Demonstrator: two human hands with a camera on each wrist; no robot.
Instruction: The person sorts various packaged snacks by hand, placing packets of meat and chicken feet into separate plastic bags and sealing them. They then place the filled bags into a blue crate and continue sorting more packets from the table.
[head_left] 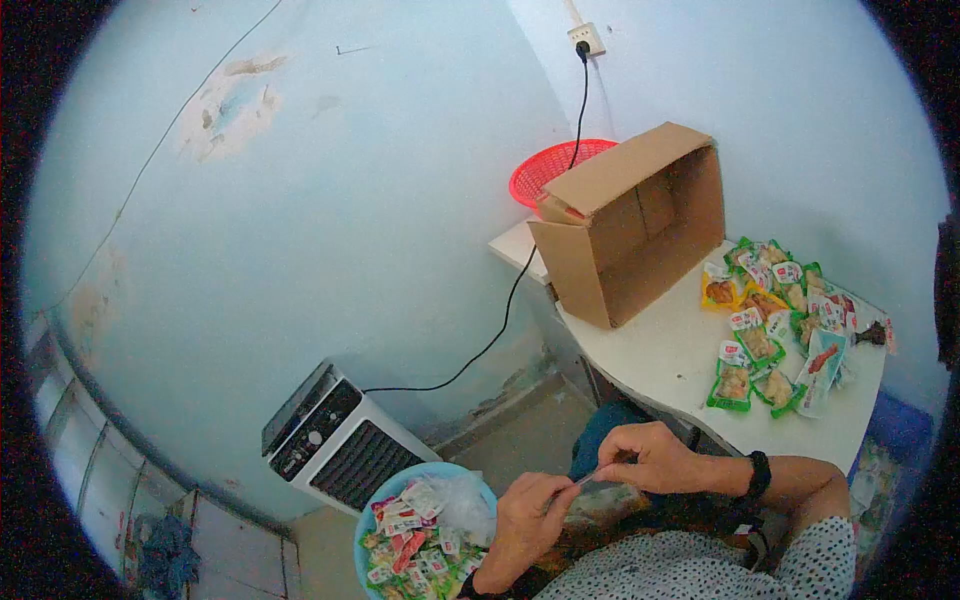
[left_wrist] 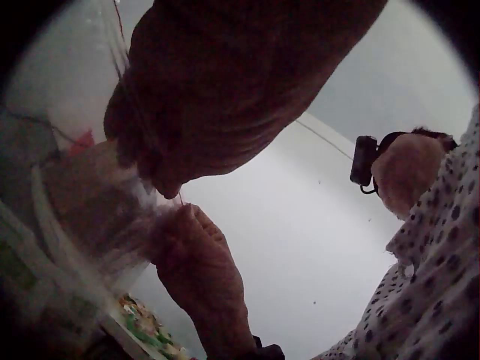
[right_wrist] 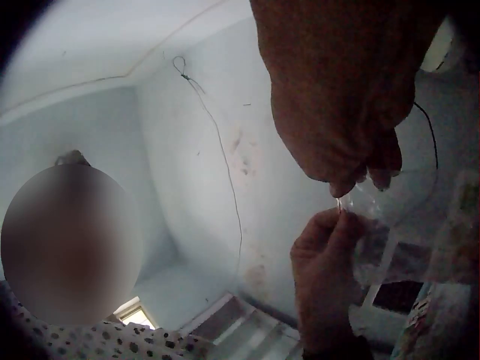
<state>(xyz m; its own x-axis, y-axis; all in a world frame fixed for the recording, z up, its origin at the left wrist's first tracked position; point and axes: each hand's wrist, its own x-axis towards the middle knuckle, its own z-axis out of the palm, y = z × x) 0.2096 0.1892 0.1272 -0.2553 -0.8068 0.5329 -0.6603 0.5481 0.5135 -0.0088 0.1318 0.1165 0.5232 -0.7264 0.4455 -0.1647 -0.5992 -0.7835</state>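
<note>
In the head view my left hand and right hand meet above the lap. Each pinches the top edge of a clear plastic bag, which hangs below the fingers. The right wrist view shows the see-through bag beneath my right hand, with my left hand gripping the same edge. What the bag holds is blurred. Close to my left hand stands a light blue basin heaped with small green, white and red food packets and a crumpled clear bag.
On the white table lie several green and yellow snack packets, beside an open cardboard box on its side. A red basket stands behind it. An air cooler, its black cord running to a wall socket, stands behind the basin.
</note>
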